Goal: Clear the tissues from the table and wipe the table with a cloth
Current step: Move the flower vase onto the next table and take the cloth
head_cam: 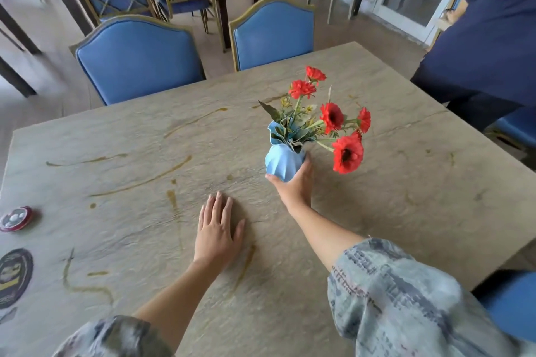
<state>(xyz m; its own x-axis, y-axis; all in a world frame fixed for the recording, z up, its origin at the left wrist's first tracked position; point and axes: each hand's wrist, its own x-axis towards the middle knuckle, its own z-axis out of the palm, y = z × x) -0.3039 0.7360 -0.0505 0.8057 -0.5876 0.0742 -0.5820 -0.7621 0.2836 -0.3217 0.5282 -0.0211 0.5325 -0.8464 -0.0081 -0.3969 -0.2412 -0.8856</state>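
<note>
Right hand [294, 182] curled around ribbed blue vase [282, 164], red flowers [333, 119] above grip. Left hand [217, 229] flat, fingers straight, on rough stone-look table [116, 139] beside it.

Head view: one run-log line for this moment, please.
right hand grips light blue ribbed vase | left hand flat on stone-look table | no tissues seen

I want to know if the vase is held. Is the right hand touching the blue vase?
Touching. In the head view the right hand wraps around the lower part of the blue vase, fingers and thumb curled against its sides.
</note>
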